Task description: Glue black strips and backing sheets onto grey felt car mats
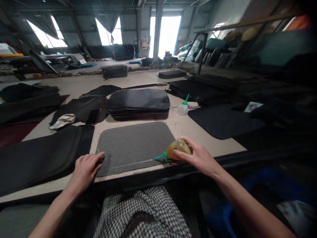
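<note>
My right hand [195,153] is wrapped round a squeeze bottle [178,149] of yellowish-brown liquid, tipped on its side. Its green nozzle points left and touches the grey panel [133,140] near the front edge. A thin shiny line runs along that edge, left of the nozzle tip. The panel is flat, with rounded far corners. At its left edge rests my left hand [85,168], fingers bent together around a small dark thing [101,158] that I cannot make out. Behind the panel lies a stack of black rounded panels [138,100].
A second bottle with a green nozzle [182,108] stands behind the right hand. Black sheets [223,120] lie to the right and a dark pile [37,158] to the left. A phone [93,117] and a crumpled pale cloth [62,121] are at the back left.
</note>
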{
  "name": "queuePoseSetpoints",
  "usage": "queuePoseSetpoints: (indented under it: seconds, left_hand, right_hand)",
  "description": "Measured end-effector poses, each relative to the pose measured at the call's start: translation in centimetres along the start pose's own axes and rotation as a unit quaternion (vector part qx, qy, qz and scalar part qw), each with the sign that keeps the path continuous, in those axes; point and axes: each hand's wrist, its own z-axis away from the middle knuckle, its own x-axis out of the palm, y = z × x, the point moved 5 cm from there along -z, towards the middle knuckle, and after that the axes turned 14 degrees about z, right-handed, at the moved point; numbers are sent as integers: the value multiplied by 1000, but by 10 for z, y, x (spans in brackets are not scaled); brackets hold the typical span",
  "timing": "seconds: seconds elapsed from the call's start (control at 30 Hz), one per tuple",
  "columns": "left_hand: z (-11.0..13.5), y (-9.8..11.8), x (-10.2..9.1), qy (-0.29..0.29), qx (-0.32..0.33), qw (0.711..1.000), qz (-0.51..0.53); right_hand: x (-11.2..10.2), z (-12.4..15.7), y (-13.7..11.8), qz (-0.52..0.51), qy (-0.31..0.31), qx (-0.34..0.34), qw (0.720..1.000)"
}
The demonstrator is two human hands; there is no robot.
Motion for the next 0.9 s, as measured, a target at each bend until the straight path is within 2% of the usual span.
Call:
queuePoseSetpoints:
  seconds: [0.13, 0.3, 0.4, 0.47, 0.53, 0.67, 0.73, 0.8, 0.9]
  left_hand:
    - [-2, -10, 4, -2, 12, 1000, -17]
    - [-2, -31, 8, -32, 37, 998, 31]
    - [-9, -26, 3, -21, 43, 997, 56]
    - [-20, -8, 1, -3, 41, 997, 63]
    - [-37, 19, 6, 7, 49, 996, 77]
    - [-75, 68, 34, -21, 78, 993, 89]
    - [-88, 77, 49, -45, 80, 993, 74]
    - [-93, 78, 61, -65, 72, 994, 59]
    - [-92, 72, 69, -81, 60, 994, 47]
  right_hand:
    - [-28, 13, 52, 16, 38, 53, 998]
    - [-49, 31, 113, -43, 47, 125, 990]
    - [-58, 37, 136, -73, 76, 151, 983]
    - [-60, 35, 142, -103, 105, 166, 975]
    - [-57, 25, 142, -140, 146, 173, 964]
    - [-33, -16, 128, -185, 192, 160, 950]
    - [-18, -37, 122, -164, 188, 157, 956]
    - [-8, -52, 118, -112, 186, 151, 965]
    - [-8, -57, 116, -34, 206, 136, 969]
